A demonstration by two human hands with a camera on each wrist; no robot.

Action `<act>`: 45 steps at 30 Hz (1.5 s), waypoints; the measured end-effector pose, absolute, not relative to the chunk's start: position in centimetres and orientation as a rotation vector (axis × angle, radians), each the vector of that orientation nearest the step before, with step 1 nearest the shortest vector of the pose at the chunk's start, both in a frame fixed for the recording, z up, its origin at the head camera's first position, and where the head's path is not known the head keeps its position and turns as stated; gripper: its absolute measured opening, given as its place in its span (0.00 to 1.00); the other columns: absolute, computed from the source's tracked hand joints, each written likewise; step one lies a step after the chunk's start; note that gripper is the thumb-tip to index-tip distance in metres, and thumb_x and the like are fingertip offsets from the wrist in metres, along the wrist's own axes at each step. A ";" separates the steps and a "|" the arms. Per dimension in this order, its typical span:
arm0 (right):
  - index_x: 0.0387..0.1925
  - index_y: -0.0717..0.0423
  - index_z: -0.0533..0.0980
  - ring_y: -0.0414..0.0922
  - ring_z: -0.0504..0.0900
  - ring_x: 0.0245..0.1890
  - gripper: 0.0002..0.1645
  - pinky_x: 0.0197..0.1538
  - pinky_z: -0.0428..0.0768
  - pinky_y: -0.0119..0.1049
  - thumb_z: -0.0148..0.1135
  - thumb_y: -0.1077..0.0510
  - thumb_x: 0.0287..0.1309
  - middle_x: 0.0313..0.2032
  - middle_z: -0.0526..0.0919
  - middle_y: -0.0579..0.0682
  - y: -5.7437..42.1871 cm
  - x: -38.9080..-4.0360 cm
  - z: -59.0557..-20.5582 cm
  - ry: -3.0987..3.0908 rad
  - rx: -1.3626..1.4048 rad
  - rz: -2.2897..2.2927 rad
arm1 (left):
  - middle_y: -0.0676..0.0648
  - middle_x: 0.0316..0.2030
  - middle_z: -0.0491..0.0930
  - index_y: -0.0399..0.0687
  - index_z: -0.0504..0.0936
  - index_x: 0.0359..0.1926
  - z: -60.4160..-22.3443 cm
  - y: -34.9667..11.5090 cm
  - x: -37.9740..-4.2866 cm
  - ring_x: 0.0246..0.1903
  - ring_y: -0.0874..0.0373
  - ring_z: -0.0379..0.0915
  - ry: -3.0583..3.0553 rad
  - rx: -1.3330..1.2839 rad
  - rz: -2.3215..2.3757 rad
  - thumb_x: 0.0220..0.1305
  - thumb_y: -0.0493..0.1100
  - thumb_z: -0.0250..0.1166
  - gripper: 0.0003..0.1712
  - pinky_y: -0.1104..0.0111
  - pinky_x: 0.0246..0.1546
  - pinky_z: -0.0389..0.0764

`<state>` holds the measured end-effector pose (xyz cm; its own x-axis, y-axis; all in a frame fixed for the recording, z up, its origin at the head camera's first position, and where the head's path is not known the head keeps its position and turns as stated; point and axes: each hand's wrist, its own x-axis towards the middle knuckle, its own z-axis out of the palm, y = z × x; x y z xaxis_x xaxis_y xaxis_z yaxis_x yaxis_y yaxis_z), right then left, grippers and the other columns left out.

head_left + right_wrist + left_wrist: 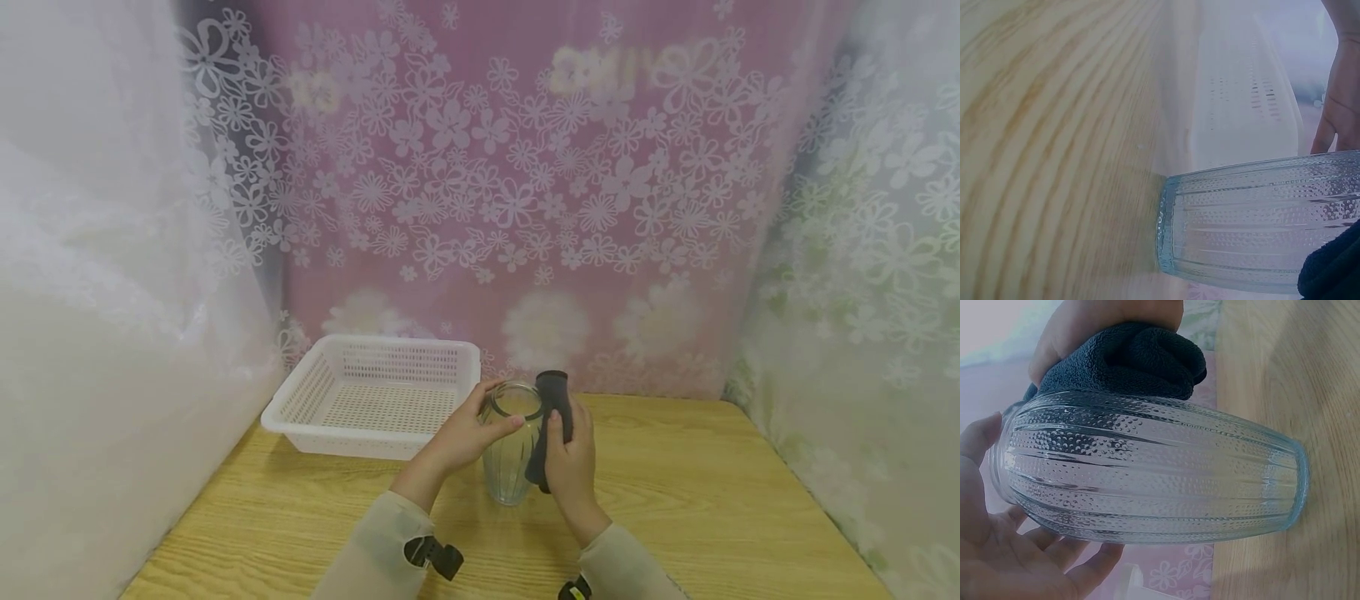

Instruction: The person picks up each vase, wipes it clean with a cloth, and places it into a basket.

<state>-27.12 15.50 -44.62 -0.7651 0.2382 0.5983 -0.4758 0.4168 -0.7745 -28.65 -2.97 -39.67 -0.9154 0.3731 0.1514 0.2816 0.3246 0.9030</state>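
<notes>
A clear glass vase (507, 471) with vertical ribs and a dotted texture stands upright on the wooden table. My left hand (467, 433) grips it near the rim, the thumb at the mouth and the fingers around the far side. In my right hand (574, 457) is a folded dark grey towel (551, 433), held against the right side of the vase. In the left wrist view the towel (1129, 362) touches the upper body of the vase (1147, 475). Only a corner of the towel (1335, 265) shows in the right wrist view.
A white plastic basket (348, 442) with slotted walls sits behind and left of the vase. The wooden table (690, 500) stretches to both sides. Flower-patterned curtains (510, 208) hang at the back and sides.
</notes>
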 end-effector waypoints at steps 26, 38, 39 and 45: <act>0.71 0.55 0.65 0.55 0.73 0.58 0.27 0.58 0.74 0.55 0.40 0.48 0.80 0.63 0.70 0.59 16.3 -27.5 -45.5 -2.134 0.030 1.649 | 0.48 0.76 0.54 0.72 0.55 0.76 -39.8 -2.9 -28.7 0.75 0.44 0.49 2.466 0.582 1.682 0.59 0.71 0.66 0.48 0.38 0.67 0.59; 0.72 0.60 0.63 0.58 0.74 0.59 0.30 0.63 0.72 0.53 0.36 0.47 0.80 0.61 0.74 0.64 16.1 -27.4 -46.2 -2.203 -0.107 1.763 | 0.48 0.76 0.55 0.73 0.56 0.76 -39.8 -2.9 -28.7 0.75 0.44 0.49 2.461 0.573 1.691 0.60 0.70 0.66 0.47 0.38 0.67 0.59; 0.71 0.60 0.64 0.57 0.75 0.57 0.30 0.61 0.73 0.51 0.36 0.47 0.80 0.60 0.75 0.63 16.1 -27.4 -46.2 -2.214 -0.130 1.759 | 0.48 0.76 0.55 0.73 0.56 0.76 -39.8 -2.9 -28.7 0.75 0.44 0.49 2.462 0.571 1.691 0.60 0.70 0.66 0.47 0.38 0.67 0.59; 0.69 0.58 0.66 0.52 0.78 0.52 0.31 0.52 0.75 0.40 0.34 0.45 0.79 0.56 0.78 0.61 16.2 -27.4 -47.0 -2.254 -0.187 1.827 | 0.48 0.76 0.55 0.72 0.56 0.76 -39.8 -2.9 -28.6 0.75 0.44 0.50 2.461 0.563 1.689 0.61 0.69 0.66 0.47 0.37 0.67 0.59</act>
<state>-27.42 16.15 -47.04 -0.9646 0.2441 0.1000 -0.0475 0.2125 -0.9760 -28.60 -2.93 -39.77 -0.9262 0.3569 0.1215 0.2417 0.3147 0.9179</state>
